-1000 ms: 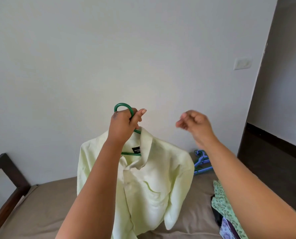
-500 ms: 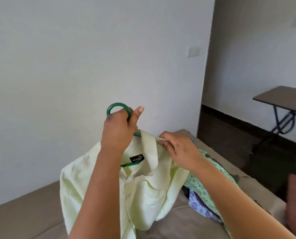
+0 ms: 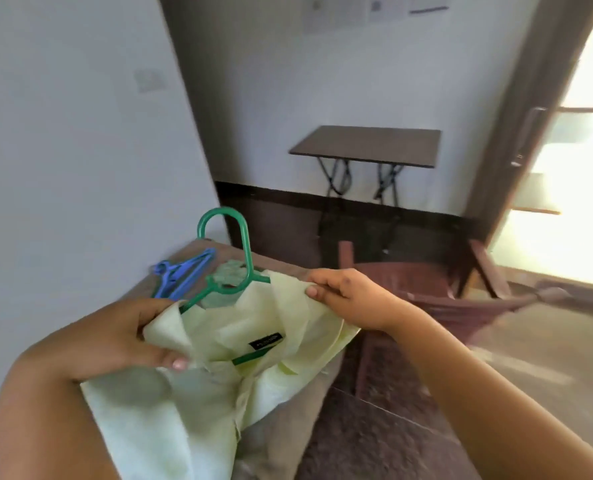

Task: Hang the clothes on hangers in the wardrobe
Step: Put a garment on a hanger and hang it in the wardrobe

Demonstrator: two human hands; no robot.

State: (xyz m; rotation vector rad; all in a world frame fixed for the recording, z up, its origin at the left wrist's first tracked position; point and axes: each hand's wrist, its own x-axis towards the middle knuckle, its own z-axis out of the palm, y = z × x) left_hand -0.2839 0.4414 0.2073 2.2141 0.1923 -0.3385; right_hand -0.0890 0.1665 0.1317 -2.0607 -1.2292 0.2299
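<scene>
A pale yellow-green shirt (image 3: 219,393) hangs on a green plastic hanger (image 3: 239,251), whose hook sticks up above the collar. My left hand (image 3: 125,337) grips the shirt's left shoulder and collar edge. My right hand (image 3: 347,296) pinches the right side of the collar. The shirt's body drapes down over the bed's corner. The wardrobe is not in view.
Blue hangers (image 3: 181,275) lie on the brown bed (image 3: 288,420) behind the shirt. A small dark folding table (image 3: 367,143) stands against the far wall. A reddish-brown plastic chair (image 3: 426,289) sits on the floor to the right, near a bright doorway (image 3: 572,168).
The view has swung right, from the wall to the table and door. My left hand has left the hanger's hook and now holds the shirt's shoulder. The right hand stays on the collar.
</scene>
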